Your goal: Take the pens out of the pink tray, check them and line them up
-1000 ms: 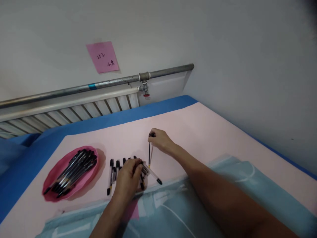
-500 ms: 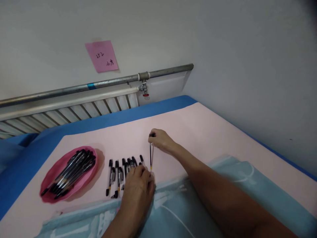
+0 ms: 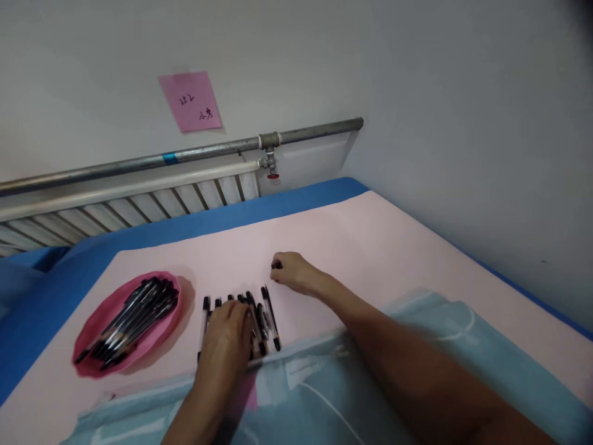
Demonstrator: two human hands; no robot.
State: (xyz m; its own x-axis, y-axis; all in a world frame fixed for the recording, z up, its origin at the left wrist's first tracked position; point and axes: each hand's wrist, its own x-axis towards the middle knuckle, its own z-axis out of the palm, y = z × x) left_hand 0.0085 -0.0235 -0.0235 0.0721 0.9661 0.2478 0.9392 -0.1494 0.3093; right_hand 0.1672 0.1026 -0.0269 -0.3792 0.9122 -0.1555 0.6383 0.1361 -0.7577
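My left hand (image 3: 227,330) reaches over a row of black-capped pens (image 3: 271,318) with its fingers bent down among them; whatever they grip is hidden beneath the hand. Several pen parts and clear barrels lie side by side there, with loose black caps (image 3: 264,321) between some. To the right and farther back, my right hand (image 3: 291,272) is closed around a small black piece (image 3: 277,265), mostly covered by the fingers. A pink oval basket (image 3: 83,346) on the left carries a heap of black pens (image 3: 139,318).
Pink sheeting (image 3: 352,228) covers the blue table (image 3: 301,201). Light blue patterned cloth (image 3: 315,395) lies along the near edge. Behind stand a white radiator (image 3: 171,201) and a metal pipe (image 3: 204,153), below a pink note (image 3: 191,102). A wall (image 3: 463,154) bounds the right side.
My left hand has moved left over the pens, uncovering those at the row's right end. My right hand has come slightly lower; the thin dark refill that hung from it no longer shows there.
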